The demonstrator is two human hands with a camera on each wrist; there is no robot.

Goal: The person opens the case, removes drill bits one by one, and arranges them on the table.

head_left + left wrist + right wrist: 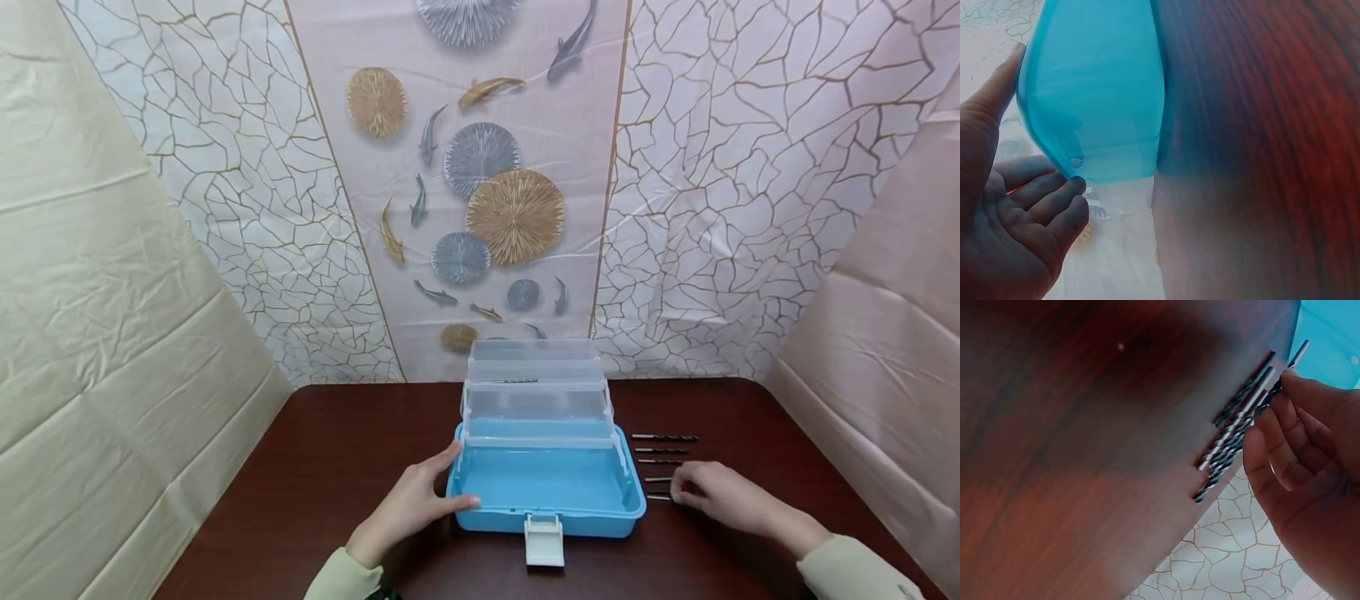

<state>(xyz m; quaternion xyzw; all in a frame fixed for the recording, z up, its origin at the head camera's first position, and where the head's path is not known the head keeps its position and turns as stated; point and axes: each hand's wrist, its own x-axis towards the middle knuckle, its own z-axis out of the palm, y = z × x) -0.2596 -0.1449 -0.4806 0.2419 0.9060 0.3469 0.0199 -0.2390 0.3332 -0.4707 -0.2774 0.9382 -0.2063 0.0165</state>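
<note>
A light-blue toolbox [547, 522] stands with its translucent tiered trays [536, 404] raised behind it and its white latch [544, 542] hanging down in front. My left hand [408, 500] grips the box's left end, thumb at the front rim and fingers by the left side. In the left wrist view, fingertips [1075, 183] rest at the corner of the blue wall. To the right of the box, my right hand [716, 496] pinches a dark, shiny-shanked drill bit [1299, 354] between thumb and fingers. Several more drill bits [1244, 390] lie beside it on the table.
One drill bit [521, 381] lies in an upper tray. The dark red-brown table [352, 442] has a patterned cloth wall [517, 217] behind it and plain cloth at both sides.
</note>
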